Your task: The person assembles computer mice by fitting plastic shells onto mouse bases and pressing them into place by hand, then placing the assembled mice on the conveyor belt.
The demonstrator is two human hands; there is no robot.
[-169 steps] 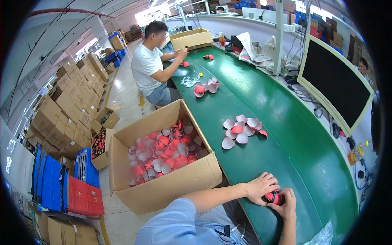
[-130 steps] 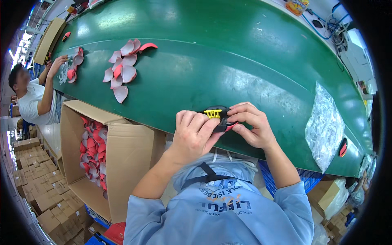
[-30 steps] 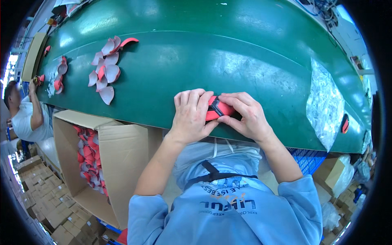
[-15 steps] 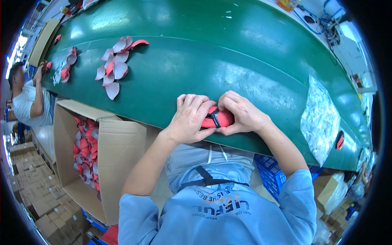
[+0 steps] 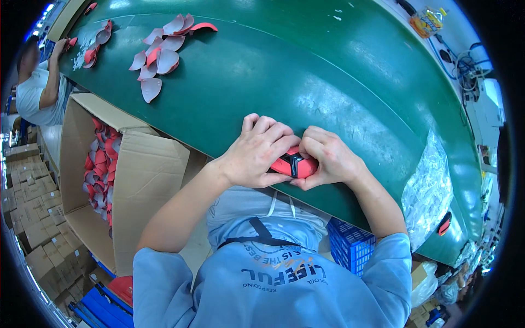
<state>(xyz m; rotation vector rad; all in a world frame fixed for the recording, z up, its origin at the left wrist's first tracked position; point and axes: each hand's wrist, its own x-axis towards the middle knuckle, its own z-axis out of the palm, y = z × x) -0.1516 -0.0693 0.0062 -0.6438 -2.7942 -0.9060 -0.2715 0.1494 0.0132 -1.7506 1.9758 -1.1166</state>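
Between my two hands, just over the near edge of the green table, is a rounded red shell piece with a black part (image 5: 295, 164) across it. My left hand (image 5: 261, 150) grips its left side, thumb low and fingers curled over the top. From the other side my right hand (image 5: 330, 157) pinches it with bent fingers and thumb. The fingers cover much of the piece, so its full shape is hidden. Farther left on the table lies a loose cluster of curved red shells (image 5: 158, 58) with pale grey insides.
A cardboard box (image 5: 150, 180) full of similar red shells stands at the left. Clear plastic bags (image 5: 429, 191) and a red-black piece (image 5: 444, 224) lie on the table (image 5: 246, 87) at right. A blue crate (image 5: 350, 246) sits below the edge. A co-worker (image 5: 41, 90) works far left.
The view has turned and shifted, so the table and box appear displaced. Both hands keep their hold on the red and black piece, with little change in grip.
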